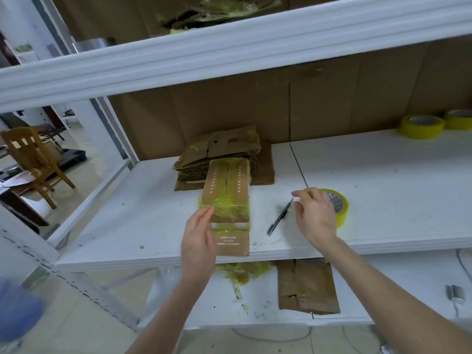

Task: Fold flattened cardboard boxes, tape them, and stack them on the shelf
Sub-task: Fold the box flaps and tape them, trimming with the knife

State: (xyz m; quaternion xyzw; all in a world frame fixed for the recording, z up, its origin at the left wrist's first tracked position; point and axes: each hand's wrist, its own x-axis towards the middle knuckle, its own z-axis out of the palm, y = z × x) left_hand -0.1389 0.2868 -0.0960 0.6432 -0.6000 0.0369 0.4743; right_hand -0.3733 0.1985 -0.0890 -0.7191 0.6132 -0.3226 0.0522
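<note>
Touching box (226, 180) w/ flat L hand (198, 241) | R hand (315, 215) loose, empty, over tape roll (341, 212), by knife (279, 218)

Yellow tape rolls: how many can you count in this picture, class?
3. The near roll lies on the shelf, partly behind the right hand. The second roll and third roll sit side by side at the shelf's far right. More may be hidden.
</note>
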